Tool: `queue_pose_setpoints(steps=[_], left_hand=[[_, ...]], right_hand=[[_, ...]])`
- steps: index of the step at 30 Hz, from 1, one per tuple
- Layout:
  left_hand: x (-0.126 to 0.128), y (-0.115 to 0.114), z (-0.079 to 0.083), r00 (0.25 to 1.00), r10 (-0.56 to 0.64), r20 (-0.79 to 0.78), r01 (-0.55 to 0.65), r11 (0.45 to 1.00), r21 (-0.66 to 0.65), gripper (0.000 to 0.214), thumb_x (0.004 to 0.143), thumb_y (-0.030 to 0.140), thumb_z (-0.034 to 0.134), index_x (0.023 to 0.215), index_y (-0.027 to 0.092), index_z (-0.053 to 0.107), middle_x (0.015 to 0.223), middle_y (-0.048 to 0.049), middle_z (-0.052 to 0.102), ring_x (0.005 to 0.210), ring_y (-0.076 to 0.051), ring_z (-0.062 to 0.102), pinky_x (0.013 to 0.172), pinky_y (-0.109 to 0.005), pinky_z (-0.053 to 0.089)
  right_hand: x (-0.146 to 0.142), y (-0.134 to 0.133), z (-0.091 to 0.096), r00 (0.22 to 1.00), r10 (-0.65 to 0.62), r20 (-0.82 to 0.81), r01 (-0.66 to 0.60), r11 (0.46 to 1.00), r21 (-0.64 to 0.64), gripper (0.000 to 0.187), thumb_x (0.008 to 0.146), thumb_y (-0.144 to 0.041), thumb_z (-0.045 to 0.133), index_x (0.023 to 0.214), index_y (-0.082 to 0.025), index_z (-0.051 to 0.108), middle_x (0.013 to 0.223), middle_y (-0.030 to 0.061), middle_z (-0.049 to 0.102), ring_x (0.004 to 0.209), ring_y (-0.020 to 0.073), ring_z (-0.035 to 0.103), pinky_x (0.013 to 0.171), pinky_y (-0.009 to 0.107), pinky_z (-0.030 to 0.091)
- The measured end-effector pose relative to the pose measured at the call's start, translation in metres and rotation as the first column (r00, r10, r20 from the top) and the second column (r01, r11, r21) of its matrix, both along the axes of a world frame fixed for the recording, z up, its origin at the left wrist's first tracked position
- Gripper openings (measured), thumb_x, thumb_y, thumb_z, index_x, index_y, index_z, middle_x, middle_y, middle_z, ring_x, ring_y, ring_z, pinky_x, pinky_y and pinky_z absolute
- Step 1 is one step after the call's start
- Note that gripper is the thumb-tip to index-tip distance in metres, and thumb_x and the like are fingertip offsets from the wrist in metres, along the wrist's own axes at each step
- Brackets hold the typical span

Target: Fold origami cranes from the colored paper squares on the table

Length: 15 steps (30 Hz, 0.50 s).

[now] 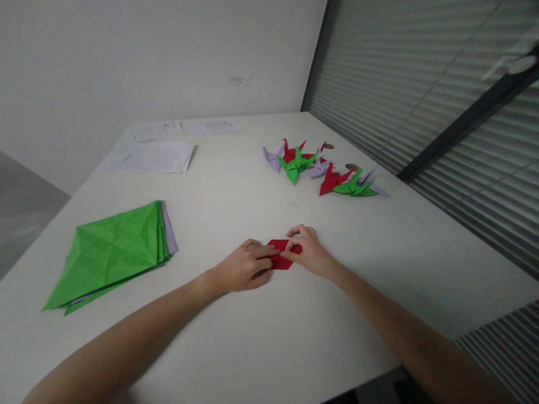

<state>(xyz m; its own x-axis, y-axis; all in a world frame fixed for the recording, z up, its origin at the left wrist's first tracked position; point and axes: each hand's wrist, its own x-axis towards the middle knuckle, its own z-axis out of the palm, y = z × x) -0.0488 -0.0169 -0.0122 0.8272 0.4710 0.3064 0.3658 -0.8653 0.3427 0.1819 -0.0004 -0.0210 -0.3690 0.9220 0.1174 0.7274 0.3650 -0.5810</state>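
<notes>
Our spread left hand (247, 265) is steadying the angular red paper piece (281, 263), seven o'clock from the red, green and lilac paper cranes (330, 180), while our right hand (311, 251) is pinching it, and we are risking skewed creases through uneven pressure.

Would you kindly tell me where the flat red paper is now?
In the head view, the red paper lies on the white table, just below and right of centre, between the left hand and the right hand, both touching it.
</notes>
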Motion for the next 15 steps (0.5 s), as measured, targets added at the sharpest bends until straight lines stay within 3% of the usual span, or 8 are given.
queue_pose_setpoints(steps=[15], left_hand=[[0.0007, 0.0032, -0.0065, 0.996, -0.010, 0.084, 0.007, 0.999, 0.032, 0.020, 0.093, 0.021, 0.049, 0.083, 0.016, 0.066, 0.116, -0.0114, 0.069, 0.110, -0.020, 0.065, 0.099, -0.037, 0.046]], right_hand=[[-0.0007, 0.0002, -0.0001, 1.000, 0.028, -0.008, -0.028, 1.000, 0.003, 0.015, 0.078, -0.021, 0.074, 0.065, -0.020, 0.066, 0.104, 0.0072, 0.055, 0.103, 0.0260, 0.049, 0.095, 0.048, 0.040]])
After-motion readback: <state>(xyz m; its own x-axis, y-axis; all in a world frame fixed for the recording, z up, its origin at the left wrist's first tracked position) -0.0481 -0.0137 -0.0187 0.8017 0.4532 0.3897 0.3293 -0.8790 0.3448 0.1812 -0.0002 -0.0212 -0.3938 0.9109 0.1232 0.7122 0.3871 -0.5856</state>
